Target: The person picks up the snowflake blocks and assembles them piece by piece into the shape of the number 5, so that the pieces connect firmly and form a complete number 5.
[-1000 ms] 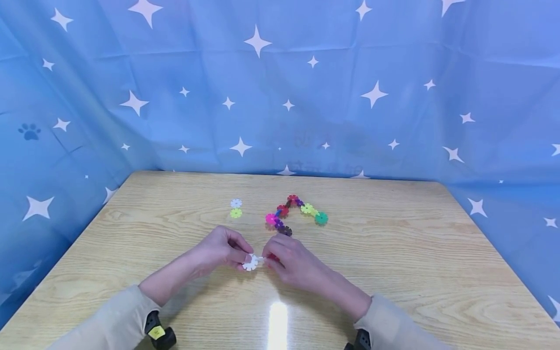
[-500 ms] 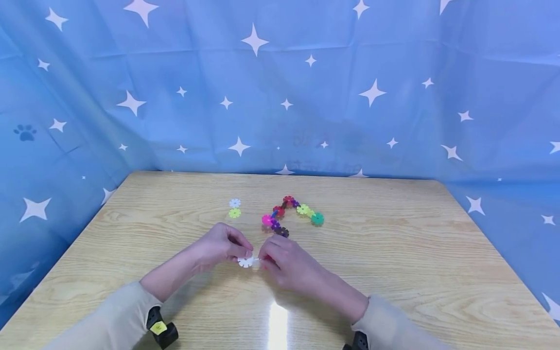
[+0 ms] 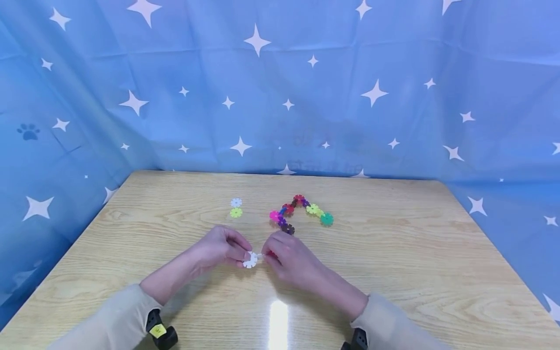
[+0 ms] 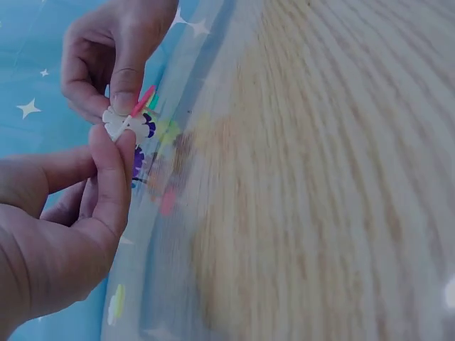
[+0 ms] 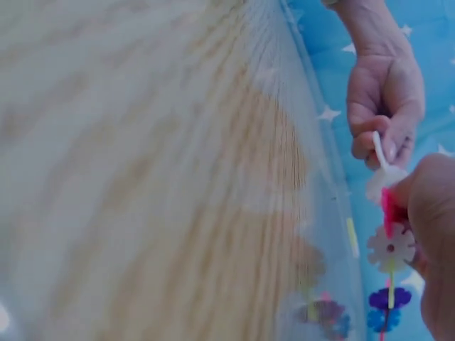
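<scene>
A white snowflake disc of thin notched plastic is pinched between thumb and fingers of my left hand. Facing it, my right hand grips another white disc beside a pink disc; the two white discs meet edge to edge at an angle. Whether their slots are fully locked is too small to tell. Beyond my right hand stretches a linked chain of coloured discs, with a magenta one, a dark brown one and a green end disc. My right fingers cover part of the chain.
Two loose discs, one pale white and one yellow-green, lie on the wooden table left of the chain. A blue star-patterned curtain hangs behind the table and along its sides.
The chain shifts slightly left, then back right, along with small movements of the right hand. The white disc in the left hand tips and turns a little; both hands keep their hold.
</scene>
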Tool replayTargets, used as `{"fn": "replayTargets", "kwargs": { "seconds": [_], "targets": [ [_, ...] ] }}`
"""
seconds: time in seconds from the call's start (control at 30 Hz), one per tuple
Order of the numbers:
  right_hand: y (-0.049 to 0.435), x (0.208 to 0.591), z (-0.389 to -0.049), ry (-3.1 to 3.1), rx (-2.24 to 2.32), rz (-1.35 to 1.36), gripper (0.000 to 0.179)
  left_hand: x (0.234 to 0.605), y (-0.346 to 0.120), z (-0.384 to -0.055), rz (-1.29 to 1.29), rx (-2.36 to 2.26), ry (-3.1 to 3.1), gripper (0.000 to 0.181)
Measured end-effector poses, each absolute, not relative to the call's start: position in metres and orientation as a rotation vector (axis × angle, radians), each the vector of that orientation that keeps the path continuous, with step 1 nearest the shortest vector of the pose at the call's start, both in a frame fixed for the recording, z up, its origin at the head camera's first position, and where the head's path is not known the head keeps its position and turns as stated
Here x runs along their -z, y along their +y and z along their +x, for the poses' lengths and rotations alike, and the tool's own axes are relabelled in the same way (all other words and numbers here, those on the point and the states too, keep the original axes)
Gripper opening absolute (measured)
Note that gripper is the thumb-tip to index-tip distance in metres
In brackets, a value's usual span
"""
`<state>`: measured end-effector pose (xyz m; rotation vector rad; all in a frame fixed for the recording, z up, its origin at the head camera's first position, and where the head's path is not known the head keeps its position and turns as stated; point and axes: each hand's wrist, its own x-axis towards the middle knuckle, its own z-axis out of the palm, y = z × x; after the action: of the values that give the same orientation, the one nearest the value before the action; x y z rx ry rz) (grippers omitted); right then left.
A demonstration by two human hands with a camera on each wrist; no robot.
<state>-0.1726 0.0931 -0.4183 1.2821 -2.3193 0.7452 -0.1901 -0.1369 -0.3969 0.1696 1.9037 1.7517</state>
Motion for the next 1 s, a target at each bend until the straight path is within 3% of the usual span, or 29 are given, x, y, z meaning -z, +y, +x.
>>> {"fn": "replayTargets", "kwargs": {
  "seconds": [0.3,0.53,0.83,1.0],
  "targets": [
    [0.0992,0.4169,-0.1731,-2.259,-0.866,1.373,0.023,0.3990,-0.1387,-0.1907,0.182,-1.772,1.755,0.024],
    [0.0975,0.4172,-0.1716,-2.239,-0.862,1.447,0.023,0.3986,-0.1414,-0.1926,0.204,-1.729,1.701,0.016],
    [0.1028,0.4152,-0.1727,-2.214,-0.890,1.457,0.014,0.3978,-0.1381,-0.1987,0.211,-1.729,1.646,0.016],
    [0.1018,0.4137,-0.1716,-2.220,-0.920,1.438,0.021,0.3977,-0.1367,-0.1996,0.213,-1.730,1.645,0.017]
  ]
}}
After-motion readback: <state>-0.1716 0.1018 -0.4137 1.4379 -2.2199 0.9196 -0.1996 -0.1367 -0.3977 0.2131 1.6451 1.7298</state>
